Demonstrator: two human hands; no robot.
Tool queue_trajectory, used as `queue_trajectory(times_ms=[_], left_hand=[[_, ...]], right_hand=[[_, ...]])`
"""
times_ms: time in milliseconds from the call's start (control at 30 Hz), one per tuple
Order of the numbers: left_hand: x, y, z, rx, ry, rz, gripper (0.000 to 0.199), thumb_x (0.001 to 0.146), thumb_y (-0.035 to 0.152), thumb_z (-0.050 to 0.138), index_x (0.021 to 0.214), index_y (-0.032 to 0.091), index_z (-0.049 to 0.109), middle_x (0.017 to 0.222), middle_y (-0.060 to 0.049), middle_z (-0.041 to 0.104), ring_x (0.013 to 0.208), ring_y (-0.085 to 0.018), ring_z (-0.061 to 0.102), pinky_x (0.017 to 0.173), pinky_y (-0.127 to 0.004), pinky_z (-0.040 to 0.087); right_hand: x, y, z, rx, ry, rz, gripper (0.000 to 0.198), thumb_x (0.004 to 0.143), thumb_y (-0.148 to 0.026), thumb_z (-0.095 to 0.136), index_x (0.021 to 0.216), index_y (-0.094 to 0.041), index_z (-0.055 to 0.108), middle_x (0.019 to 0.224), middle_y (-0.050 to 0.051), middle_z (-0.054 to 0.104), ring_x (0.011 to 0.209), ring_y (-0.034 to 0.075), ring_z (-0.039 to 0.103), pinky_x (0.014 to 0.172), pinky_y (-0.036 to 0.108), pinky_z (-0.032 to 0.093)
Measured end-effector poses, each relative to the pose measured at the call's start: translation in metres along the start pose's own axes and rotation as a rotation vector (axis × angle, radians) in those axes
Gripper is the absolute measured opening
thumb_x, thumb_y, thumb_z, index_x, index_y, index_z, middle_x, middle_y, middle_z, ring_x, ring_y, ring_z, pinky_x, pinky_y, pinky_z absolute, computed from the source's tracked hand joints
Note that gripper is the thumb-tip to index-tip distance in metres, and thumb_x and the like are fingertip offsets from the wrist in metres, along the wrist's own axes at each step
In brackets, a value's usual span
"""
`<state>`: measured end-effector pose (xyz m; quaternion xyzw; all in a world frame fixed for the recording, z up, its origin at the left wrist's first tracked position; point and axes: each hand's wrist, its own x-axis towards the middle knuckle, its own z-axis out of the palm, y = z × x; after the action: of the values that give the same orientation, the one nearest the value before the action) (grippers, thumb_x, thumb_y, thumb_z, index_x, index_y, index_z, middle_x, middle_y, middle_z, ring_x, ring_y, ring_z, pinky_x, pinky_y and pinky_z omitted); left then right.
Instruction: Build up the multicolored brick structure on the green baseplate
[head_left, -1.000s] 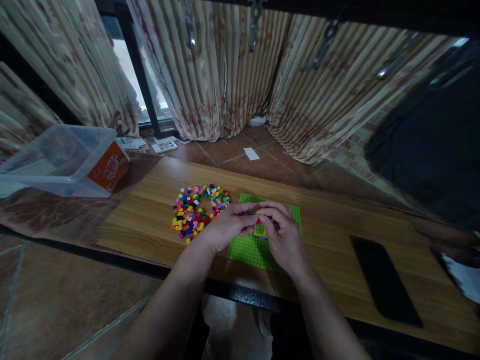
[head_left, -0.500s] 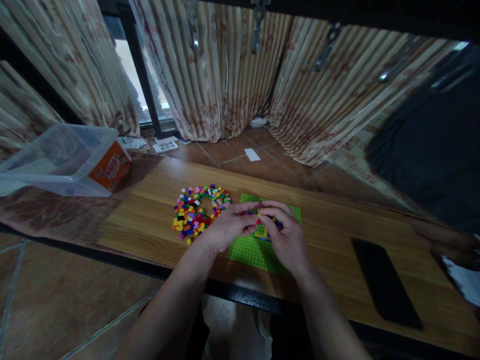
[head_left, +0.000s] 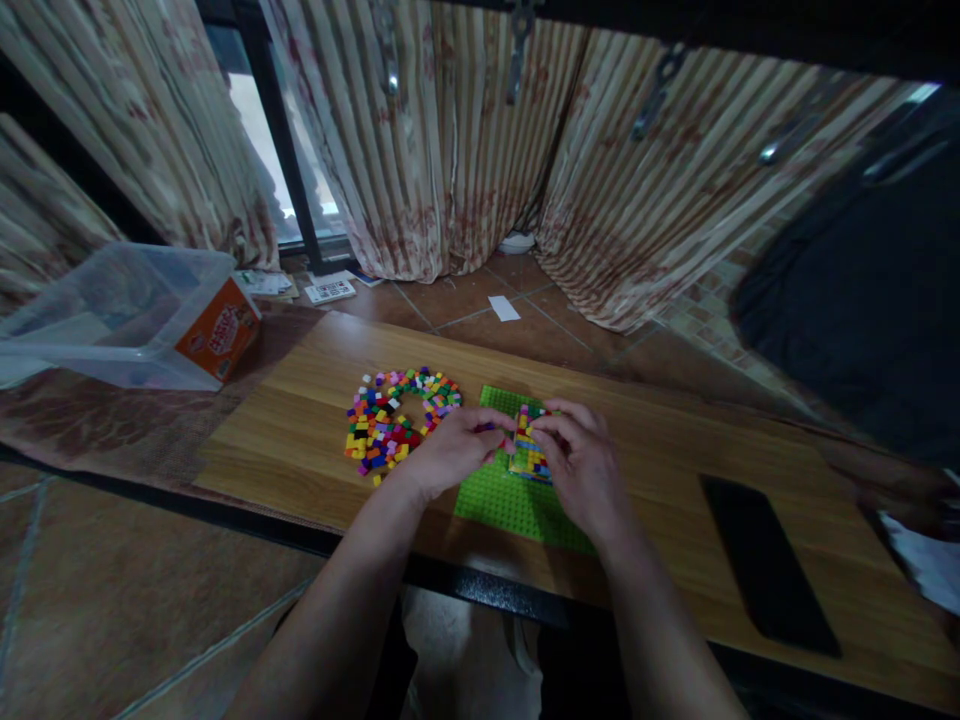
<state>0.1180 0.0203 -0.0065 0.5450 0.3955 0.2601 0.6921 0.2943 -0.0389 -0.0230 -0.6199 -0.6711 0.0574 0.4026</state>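
Observation:
A green studded baseplate point(head_left: 517, 515) lies on the wooden board, with a multicoloured patch of small toy bricks point(head_left: 531, 464) built up on it. My left hand point(head_left: 455, 452) is over the plate's left part, fingers pinched together; specks of red and purple show between them, apparently small toy bricks. On the patch's right side rests my right hand point(head_left: 581, 460), its thumb and forefinger closed together at the bricks. What those fingertips hold, if anything, is too small to make out. Left of the plate, a loose heap of toy bricks point(head_left: 375, 440) spreads in a rough ring, partly beside my left wrist.
A clear plastic bin point(head_left: 142, 350) with an orange label stands at the far left. At the right lies a dark flat slab, phone-like point(head_left: 769, 565). A person in dark clothing point(head_left: 862, 280) is at the right edge. Curtains point(head_left: 465, 150) hang behind the table.
My hands have drawn apart from where their fingers met above the plate. The right hand has shifted slightly right, and more of the brick patch shows between them.

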Motion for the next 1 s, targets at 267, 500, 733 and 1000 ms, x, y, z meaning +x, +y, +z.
queue_trajectory(times_ms=[267, 500, 733, 1000], left_hand=[[0.001, -0.006, 0.004, 0.115, -0.064, 0.062, 0.033, 0.081, 0.019, 0.054, 0.11, 0.013, 0.072, 0.071, -0.001, 0.067, 0.053, -0.009, 0.041, 0.056, -0.023, 0.033], [0.001, -0.007, 0.003, 0.199, -0.096, 0.072, 0.035, 0.079, 0.018, 0.054, 0.108, 0.014, 0.073, 0.069, 0.0, 0.066, 0.055, -0.01, 0.043, 0.057, -0.023, 0.034], [0.0, -0.006, 0.004, 0.21, -0.09, 0.072, 0.037, 0.078, 0.019, 0.054, 0.109, 0.014, 0.073, 0.068, 0.0, 0.066, 0.057, -0.011, 0.045, 0.059, -0.023, 0.035], [0.0, -0.007, 0.004, 0.215, -0.076, 0.084, 0.035, 0.078, 0.021, 0.054, 0.107, 0.015, 0.073, 0.069, -0.001, 0.067, 0.06, -0.012, 0.046, 0.06, -0.024, 0.037]], right_hand=[[-0.001, 0.0, 0.008, -0.092, 0.009, -0.022, 0.012, 0.09, -0.027, 0.06, 0.086, -0.024, 0.07, 0.11, 0.008, 0.063, 0.108, 0.028, 0.052, 0.093, 0.048, 0.045], [-0.001, 0.0, 0.008, -0.043, 0.049, 0.029, 0.011, 0.088, -0.028, 0.061, 0.088, -0.024, 0.07, 0.108, 0.008, 0.064, 0.106, 0.027, 0.055, 0.092, 0.048, 0.045], [0.001, 0.001, 0.008, 0.02, 0.119, 0.101, 0.013, 0.087, -0.029, 0.059, 0.089, -0.023, 0.07, 0.108, 0.009, 0.066, 0.106, 0.027, 0.058, 0.094, 0.049, 0.044], [0.002, 0.002, 0.017, 0.034, 0.132, 0.12, 0.013, 0.085, -0.027, 0.059, 0.089, -0.024, 0.071, 0.107, 0.009, 0.065, 0.108, 0.027, 0.057, 0.095, 0.049, 0.044]])
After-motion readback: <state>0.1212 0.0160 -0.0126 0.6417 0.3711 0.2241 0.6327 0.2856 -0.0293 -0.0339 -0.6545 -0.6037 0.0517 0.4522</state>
